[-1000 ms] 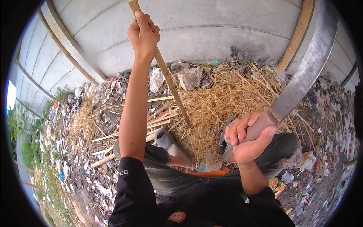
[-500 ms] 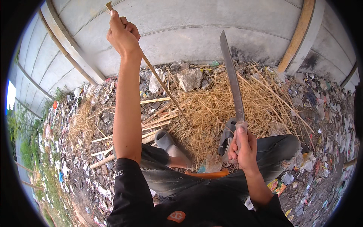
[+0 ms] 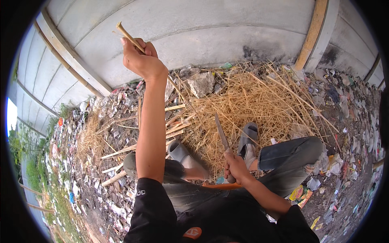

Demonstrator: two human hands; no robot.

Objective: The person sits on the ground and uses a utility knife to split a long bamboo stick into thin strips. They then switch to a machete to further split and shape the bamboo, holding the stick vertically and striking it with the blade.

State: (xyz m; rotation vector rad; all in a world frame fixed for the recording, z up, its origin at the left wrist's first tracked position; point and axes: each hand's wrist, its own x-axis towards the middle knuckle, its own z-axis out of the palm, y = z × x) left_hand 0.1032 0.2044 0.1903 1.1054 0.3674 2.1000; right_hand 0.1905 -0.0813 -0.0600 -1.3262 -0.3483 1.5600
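My left hand (image 3: pixel 144 60) is raised at the upper left, its fingers wrapped round a long thin bamboo strip (image 3: pixel 129 36). The strip slants down to the right, its low end over the pile of straw-coloured shavings (image 3: pixel 259 101). Low in the middle, between my knees, my right hand (image 3: pixel 236 166) grips a machete (image 3: pixel 221 131) by the handle. Its blade points up and to the left, and the tip lies close to the strip's lower end. Whether blade and strip touch, I cannot tell.
Several split bamboo strips (image 3: pixel 175 133) lie left of the shavings. A pale rock (image 3: pixel 201 84) sits by the concrete wall (image 3: pixel 227 44). My feet wear grey slippers (image 3: pixel 248 135). An orange object (image 3: pixel 223 186) is under me, and litter (image 3: pixel 348 121) covers the ground around.
The machete has swung down and left, from upright to beside the strip's low end. My left hand has moved slightly right and down with the strip.
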